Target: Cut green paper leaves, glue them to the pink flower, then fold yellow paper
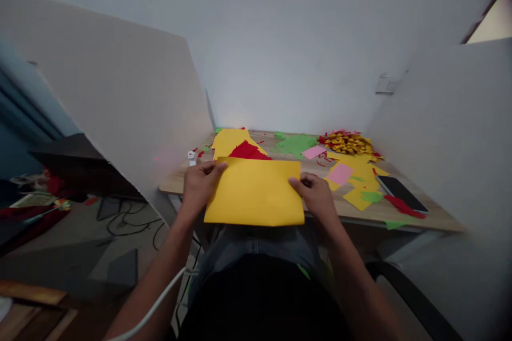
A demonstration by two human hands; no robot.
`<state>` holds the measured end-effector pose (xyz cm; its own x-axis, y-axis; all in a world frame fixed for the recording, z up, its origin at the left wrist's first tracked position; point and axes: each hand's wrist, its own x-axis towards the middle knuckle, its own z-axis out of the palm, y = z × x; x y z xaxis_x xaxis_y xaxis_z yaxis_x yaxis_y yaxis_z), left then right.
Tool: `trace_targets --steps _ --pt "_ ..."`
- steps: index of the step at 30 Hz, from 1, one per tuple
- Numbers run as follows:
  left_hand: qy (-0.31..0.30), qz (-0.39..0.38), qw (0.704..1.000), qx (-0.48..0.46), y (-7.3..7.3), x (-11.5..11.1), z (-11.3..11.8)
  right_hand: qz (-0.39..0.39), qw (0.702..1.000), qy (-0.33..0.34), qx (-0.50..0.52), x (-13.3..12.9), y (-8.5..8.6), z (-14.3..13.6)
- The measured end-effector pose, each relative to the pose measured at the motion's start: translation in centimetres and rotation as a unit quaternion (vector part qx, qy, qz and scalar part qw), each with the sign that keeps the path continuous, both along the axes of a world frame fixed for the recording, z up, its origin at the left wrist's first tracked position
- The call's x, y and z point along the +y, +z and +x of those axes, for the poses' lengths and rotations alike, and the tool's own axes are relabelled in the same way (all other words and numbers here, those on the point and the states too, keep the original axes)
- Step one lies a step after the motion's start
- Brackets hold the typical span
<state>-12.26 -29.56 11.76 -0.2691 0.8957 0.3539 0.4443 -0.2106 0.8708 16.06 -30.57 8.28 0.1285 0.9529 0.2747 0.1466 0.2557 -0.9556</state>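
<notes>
At left, the upper left corner of a rectangular yellow paper sheet (256, 194) is pinched by the left hand (197, 187), thumb in front. The sheet is held above the lap, at the front edge of a wood-toned desk (434, 219). At right, its side edge is pinched by the right hand (319, 195), just below the corner. Creasing is best avoided by light, level pinches and an even, gentle pull.

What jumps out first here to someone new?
The big yellow sheet, held up at its sides by the left hand and right hand. Next, the ruffled yellow-and-red pile at the desk's back right, then the red paper just behind the sheet.
</notes>
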Motion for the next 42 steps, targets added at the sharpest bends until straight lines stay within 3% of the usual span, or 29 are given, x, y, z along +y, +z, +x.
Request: trace_targets --steps 3,6,11,15,18,23,29,34,38,42 --pt "0.059 -0.056 0.986 0.147 -3.6 4.3 -1.2 0.042 0.984 -0.073 -0.157 3.1 -0.3 -1.2" --pt "0.088 -0.09 0.974 0.19 -6.5 7.7 -1.9 0.124 0.945 -0.095 -0.287 3.5 -0.4 -3.4" --pt "0.116 -0.125 0.957 0.233 -9.2 10.1 -1.7 0.141 0.905 0.041 -0.399 1.6 -2.3 -9.3" --pt "0.127 -0.155 0.948 0.249 -10.6 10.3 -1.1 0.148 0.844 0.181 -0.482 1.8 -5.4 -13.2" --pt "0.137 -0.159 0.943 0.257 -11.1 10.1 -0.9 0.11 0.813 0.204 -0.535 2.6 -7.8 -13.9" --pt "0.143 -0.162 0.941 0.261 -11.2 10.2 -0.8 0.063 0.801 0.134 -0.58 3.0 -9.8 -11.4" --pt "0.141 -0.16 0.94 0.266 -11.1 10.2 -0.9 0.004 0.789 0.063 -0.611 2.5 -9.7 -6.8" --pt "0.139 -0.159 0.942 0.262 -11.2 10.2 -0.9 -0.024 0.78 0.058 -0.623 2.6 -9.6 -4.4" --pt "0.135 -0.157 0.944 0.258 -11.3 10.0 -0.8 -0.032 0.773 0.067 -0.63 2.6 -9.1 -4.3" --pt "0.132 -0.156 0.943 0.263 -11.0 9.6 -0.6 -0.016 0.782 0.083 -0.618 2.0 -8.2 -6.6"
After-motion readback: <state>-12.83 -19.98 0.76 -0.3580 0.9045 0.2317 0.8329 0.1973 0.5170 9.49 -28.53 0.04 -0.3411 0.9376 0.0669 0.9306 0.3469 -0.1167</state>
